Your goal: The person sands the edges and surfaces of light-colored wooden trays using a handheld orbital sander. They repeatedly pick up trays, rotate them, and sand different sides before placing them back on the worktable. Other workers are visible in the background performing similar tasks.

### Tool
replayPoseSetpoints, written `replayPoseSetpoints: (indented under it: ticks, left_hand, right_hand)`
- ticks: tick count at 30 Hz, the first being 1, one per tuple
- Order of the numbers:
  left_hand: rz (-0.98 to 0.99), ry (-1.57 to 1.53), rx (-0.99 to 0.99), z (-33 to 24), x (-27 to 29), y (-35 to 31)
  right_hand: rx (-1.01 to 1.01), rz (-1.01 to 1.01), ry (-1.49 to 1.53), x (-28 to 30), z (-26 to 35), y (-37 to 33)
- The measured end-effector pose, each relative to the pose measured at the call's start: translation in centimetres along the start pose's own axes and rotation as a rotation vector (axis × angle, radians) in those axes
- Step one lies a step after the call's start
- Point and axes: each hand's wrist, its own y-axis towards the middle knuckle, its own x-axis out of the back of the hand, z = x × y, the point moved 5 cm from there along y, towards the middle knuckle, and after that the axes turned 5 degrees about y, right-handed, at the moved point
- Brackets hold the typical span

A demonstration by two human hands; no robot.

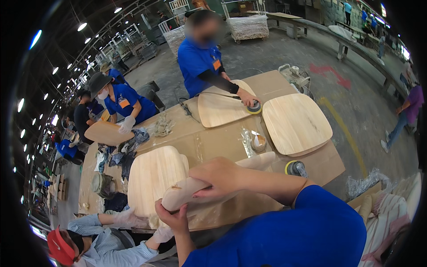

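A pale curved wooden panel (179,194) is tilted up in front of me, seen nearly edge-on, with a small dark mark near its left end. My left hand (172,219) grips that end from below, thumb on the near side. Across the top edge, my right hand (216,178) is closed round the panel; my forearm hides part of it. Just beyond the left end lie stacked wooden seat panels (153,175). A round sander (295,168) with a yellow rim rests on the table to the right of the panel.
Across the cardboard-covered table (209,147), a co-worker holds a sander (254,107) on a seat panel (222,110). More panels (297,124) lie at right, beside a small container (258,142). Rags (122,155) lie at left. A gloved person in a red cap (62,244) is close at lower left.
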Motion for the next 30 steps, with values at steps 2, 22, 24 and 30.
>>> replayPoseSetpoints:
  ticks: [2, 22, 24, 30]
  left_hand:
    - [0.001, 0.030, -0.017, -0.2, -0.2, 0.3]
    - [0.279, 0.256, 0.080, -6.5, 1.2, -1.5]
    - [0.273, 0.304, 0.115, -5.8, 1.0, -1.5]
    - [0.145, 0.140, -0.092, -4.0, 0.9, -1.2]
  right_hand:
    - [-0.029, 0.010, -0.021, 0.2, -0.5, -0.1]
    - [0.195, -0.056, 0.151, 1.8, 0.3, 2.6]
    - [0.349, -0.216, 0.065, 1.5, 3.8, 2.8]
    - [0.700, -0.029, -0.114, -4.8, 11.9, 2.2]
